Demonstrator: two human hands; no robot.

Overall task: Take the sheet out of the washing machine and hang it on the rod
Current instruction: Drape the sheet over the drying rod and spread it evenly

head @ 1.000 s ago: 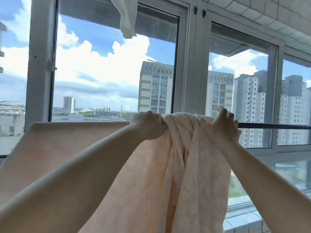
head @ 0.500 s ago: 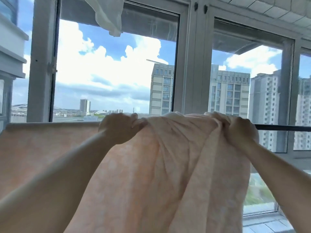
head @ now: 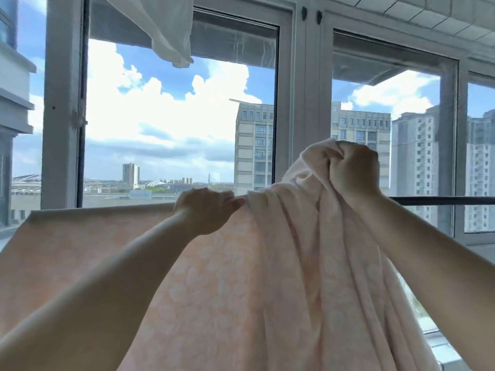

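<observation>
A pale peach sheet with a faint floral print hangs over a dark horizontal rod. Its left part lies spread flat along the rod; its right part is bunched in folds. My left hand pinches the sheet's top edge at the rod, fingers pointing right. My right hand is a fist closed on a bunch of the sheet, lifted above the rod. Only the rod's right end shows bare; the rest is hidden under the fabric.
Tall window frames stand right behind the rod, with city buildings and sky outside. A white cloth hangs from above at the upper left. A tiled sill runs below at the lower right.
My right hand has raised its bunch of sheet up off the rod. My left hand has slid along the top edge, and the left part of the sheet now lies flatter.
</observation>
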